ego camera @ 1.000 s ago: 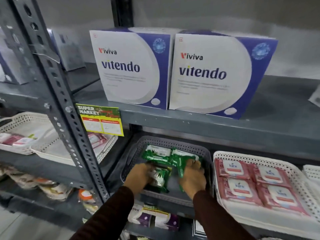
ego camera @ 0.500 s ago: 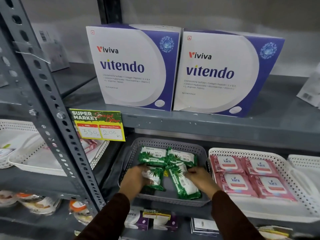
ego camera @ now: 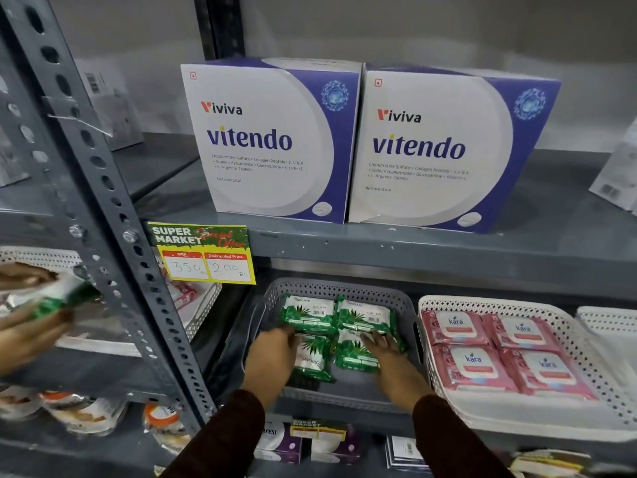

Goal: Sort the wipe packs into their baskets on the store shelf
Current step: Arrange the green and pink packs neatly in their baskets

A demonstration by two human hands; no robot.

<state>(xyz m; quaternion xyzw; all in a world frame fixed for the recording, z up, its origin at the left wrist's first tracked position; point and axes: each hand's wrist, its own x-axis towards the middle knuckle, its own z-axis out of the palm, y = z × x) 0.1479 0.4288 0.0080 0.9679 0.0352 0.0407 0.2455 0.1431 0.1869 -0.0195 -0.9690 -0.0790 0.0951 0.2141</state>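
Green wipe packs (ego camera: pixel 339 334): four, lying flat two-by-two in grey basket (ego camera: pixel 336 288), middle shelf. Likely soft, light, slick film; pinch by long edges or press flat, not the crimped ends. White label panels, leaf print. Left hand (ego camera: pixel 270 357) rests flat on near-left pack, right hand (ego camera: pixel 387 353) on near-right pack; fingers (ego camera: pixel 377 339) extended, not clenched. Pink wipe packs (ego camera: pixel 496 353) fill white basket (ego camera: pixel 568 326) to the right.

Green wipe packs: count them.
5: four in the grey basket, two at the back, two in front; one blurred at far left.
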